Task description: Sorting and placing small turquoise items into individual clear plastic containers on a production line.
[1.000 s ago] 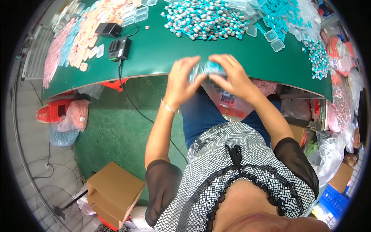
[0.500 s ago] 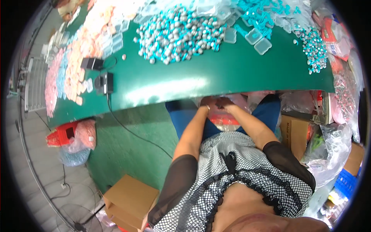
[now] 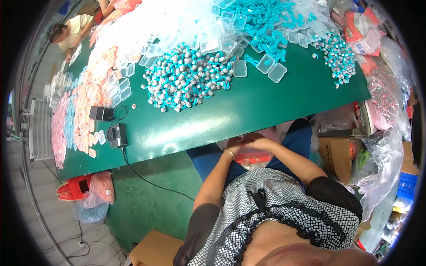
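Note:
My left hand (image 3: 234,144) and my right hand (image 3: 258,141) meet over my lap, just at the front edge of the green table (image 3: 186,128). Their fingers are partly hidden and too small to make out, so whether they hold anything cannot be told. Beneath them lies a pink and red plastic bag (image 3: 253,157) between my knees. On the tabletop beyond is a heap of grey-white striped beads with turquoise parts (image 3: 184,77). Two clear plastic boxes (image 3: 271,68) lie to its right, near a pile of turquoise cord-like pieces (image 3: 270,33).
Peach pieces (image 3: 86,106) and two black devices (image 3: 117,135) with a cable occupy the left. A smaller bead pile (image 3: 339,57) lies at the right end, beside plastic bags (image 3: 384,95). Cardboard boxes (image 3: 335,159) stand on the floor. Another person (image 3: 75,31) sits far left.
The view has tilted upward, showing more of the far table and another person. My hands have come closer together over my lap.

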Tool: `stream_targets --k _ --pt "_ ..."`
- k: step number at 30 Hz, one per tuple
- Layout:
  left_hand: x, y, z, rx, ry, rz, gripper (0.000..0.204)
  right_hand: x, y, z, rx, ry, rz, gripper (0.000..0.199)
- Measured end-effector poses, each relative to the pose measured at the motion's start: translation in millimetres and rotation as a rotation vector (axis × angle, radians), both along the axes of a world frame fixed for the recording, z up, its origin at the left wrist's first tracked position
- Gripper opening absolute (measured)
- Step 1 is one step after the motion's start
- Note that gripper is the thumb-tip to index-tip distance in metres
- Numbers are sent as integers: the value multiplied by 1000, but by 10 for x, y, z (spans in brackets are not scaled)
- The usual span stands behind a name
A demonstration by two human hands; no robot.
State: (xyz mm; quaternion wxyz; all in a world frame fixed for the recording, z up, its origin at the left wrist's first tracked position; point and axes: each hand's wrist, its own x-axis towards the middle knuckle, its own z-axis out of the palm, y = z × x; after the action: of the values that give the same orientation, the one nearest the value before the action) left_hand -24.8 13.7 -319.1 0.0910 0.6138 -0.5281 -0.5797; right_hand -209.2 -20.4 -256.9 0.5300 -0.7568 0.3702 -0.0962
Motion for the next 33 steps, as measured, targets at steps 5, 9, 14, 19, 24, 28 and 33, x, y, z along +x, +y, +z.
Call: stream_targets --k 5,9,14,19,24,28,33 --pt "-440 239 1914 -73 693 -58 47 -877 -126 2684 254 -14 46 28" --pt "-682 163 2883 -342 732 -208 39 -984 -706 3100 -989 -7 -245 27" --pt "-712 -140 3237 -785 570 -62 27 -1054 -1227 2777 -1309 263 -320 21" --pt "-601 -414 3383 -1050 179 140 27 -1118 -854 2704 -1075 8 -296 14" --pt "-426 -716 3334 -1372 -213 -249 29 -1037 -641 2839 -897 -127 -138 14" --pt "-402 -611 3316 -1423 -313 -258 18 -964 -844 2720 -1001 -102 -151 17" --pt "-399 -405 3313 -1447 -333 -219 18 -404 -1231 2756 -1035 -84 -205 21"
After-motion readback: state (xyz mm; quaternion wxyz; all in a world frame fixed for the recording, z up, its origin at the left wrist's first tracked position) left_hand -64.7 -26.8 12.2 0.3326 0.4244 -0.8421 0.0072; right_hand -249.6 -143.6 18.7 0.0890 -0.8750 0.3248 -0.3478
